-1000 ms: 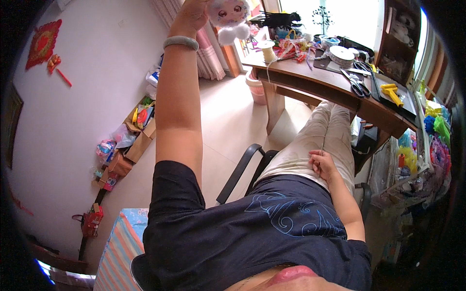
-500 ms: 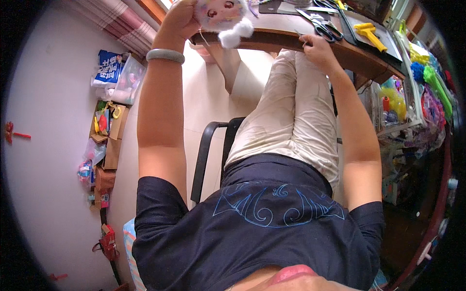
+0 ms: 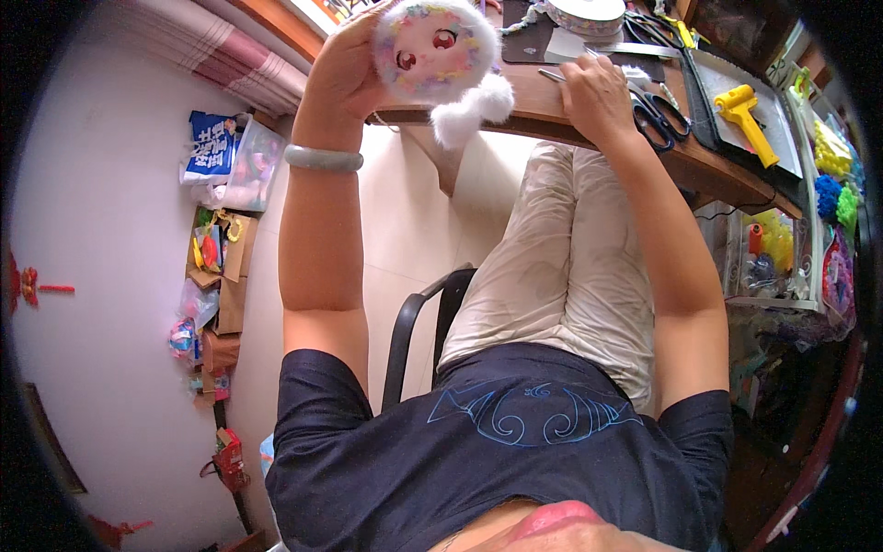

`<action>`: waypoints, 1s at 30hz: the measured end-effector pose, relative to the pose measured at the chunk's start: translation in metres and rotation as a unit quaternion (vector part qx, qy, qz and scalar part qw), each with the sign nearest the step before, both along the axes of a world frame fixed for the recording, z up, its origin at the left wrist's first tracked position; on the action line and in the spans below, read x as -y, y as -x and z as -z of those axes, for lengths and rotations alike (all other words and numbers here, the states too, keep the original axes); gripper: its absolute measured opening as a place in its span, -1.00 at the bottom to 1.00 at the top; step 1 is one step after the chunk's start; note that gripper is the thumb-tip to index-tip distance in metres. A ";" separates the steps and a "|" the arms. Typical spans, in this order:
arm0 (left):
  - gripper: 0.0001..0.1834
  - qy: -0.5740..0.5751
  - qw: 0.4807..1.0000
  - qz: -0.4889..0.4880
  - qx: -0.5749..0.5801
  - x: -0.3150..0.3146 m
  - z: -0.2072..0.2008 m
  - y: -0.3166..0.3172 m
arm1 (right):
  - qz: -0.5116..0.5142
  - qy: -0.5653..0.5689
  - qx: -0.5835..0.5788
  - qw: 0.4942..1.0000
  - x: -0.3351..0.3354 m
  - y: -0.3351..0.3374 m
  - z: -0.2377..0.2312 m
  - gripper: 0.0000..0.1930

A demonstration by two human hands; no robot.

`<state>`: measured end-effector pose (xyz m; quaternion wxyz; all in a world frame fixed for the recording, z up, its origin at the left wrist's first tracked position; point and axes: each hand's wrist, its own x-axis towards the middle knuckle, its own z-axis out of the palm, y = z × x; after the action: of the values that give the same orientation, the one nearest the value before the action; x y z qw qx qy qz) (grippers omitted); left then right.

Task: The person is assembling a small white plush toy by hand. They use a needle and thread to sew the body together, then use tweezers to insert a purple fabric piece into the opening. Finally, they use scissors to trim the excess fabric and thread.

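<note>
Plush doll head (image 3: 434, 46), round, white fuzzy w/ pastel specks, big red eyes, white fluffy tail-like tuft below, sits up high in left hand (image 3: 340, 69), fingers wrapped round its side. Right hand (image 3: 596, 92) rests on wooden desk (image 3: 699, 166) edge nr black scissors (image 3: 658, 120), fingers curled loose, gripping nothing.

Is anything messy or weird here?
Nothing looks broken or spilled. The left hand holds a fluffy white plush toy up in the air, and the right hand rests on the wooden desk near black scissors. Bags and toys are piled untidily along the wall.
</note>
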<state>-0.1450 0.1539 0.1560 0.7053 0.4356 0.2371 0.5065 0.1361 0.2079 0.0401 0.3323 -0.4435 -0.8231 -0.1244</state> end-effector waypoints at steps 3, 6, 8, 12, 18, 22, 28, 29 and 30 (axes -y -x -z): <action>-0.55 0.019 1.000 0.014 -0.001 -0.013 0.005 -0.005 | -0.207 0.123 -0.259 0.935 0.003 0.014 -0.013 -0.69; -0.58 0.031 0.999 -0.019 0.008 -0.027 0.021 -0.006 | -0.497 0.502 -0.527 0.473 0.015 0.021 -0.029 -0.60; -0.63 0.029 0.994 -0.094 -0.036 -0.035 0.026 -0.017 | -0.496 0.500 -0.466 0.536 0.028 0.029 -0.038 -0.61; -0.65 -0.022 0.997 -0.041 -0.061 -0.038 0.020 -0.037 | -0.457 0.529 -0.407 0.588 0.028 0.037 -0.031 -0.65; -0.65 -0.012 0.998 -0.056 -0.027 -0.039 0.034 -0.046 | -0.401 0.587 -0.407 0.574 0.034 0.023 -0.016 -0.67; -0.67 -0.004 0.984 -0.150 -0.095 -0.037 0.037 -0.048 | -0.370 0.592 -0.426 0.576 0.042 0.009 -0.008 -0.66; -0.85 -0.213 0.946 -0.086 -0.227 0.002 0.021 -0.079 | -0.239 0.520 -0.335 0.748 0.063 -0.034 -0.010 -0.32; -0.87 -0.275 0.927 -0.086 -0.238 0.009 0.022 -0.082 | -0.228 0.431 -0.328 0.809 0.072 -0.042 -0.015 -0.29; -0.91 -0.291 0.923 -0.085 -0.239 0.017 0.021 -0.085 | -0.216 0.337 -0.317 0.860 0.080 -0.048 -0.018 -0.26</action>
<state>-0.0599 0.1365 0.1354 0.4244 0.7079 0.2772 0.4919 0.1836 0.1280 0.0583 0.4243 -0.3549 -0.7401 0.3824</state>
